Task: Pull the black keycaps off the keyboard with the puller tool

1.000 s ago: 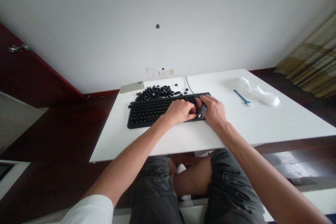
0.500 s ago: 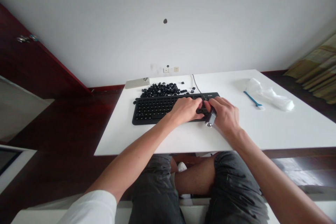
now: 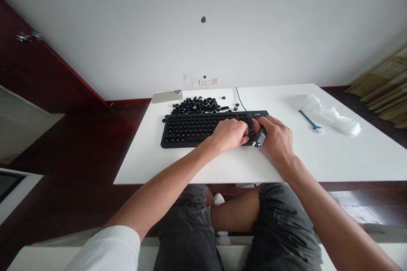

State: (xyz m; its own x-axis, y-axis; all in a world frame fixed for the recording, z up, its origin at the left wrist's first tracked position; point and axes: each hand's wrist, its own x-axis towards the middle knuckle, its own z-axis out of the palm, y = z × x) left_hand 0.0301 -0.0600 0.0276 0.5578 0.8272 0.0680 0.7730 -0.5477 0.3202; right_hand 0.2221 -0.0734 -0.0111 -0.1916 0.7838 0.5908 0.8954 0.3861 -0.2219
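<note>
A black keyboard (image 3: pixel 187 129) lies on the white table (image 3: pixel 178 165). Many of its key positions on the left look bare of caps. My left hand (image 3: pixel 230 132) rests over its right part, fingers curled together; whatever they may pinch is too small to make out. Close beside it, my right hand (image 3: pixel 277 136) is closed round a small dark grey tool with a shiny metal end (image 3: pixel 259 137), at the keyboard's right end. Behind the keyboard lies a heap of loose black keycaps (image 3: pixel 197 105).
At the back left of the table is a phone (image 3: pixel 167 96). A thin black cable (image 3: pixel 241 99) runs back from the keyboard. To the right lie a blue brush (image 3: pixel 308 119) and a crumpled clear plastic bag (image 3: pixel 333 116). A white wall stands behind.
My right hand and the grey tool have shifted slightly right, a little away from my left hand, and the tool has turned. The whole view has shifted slightly.
</note>
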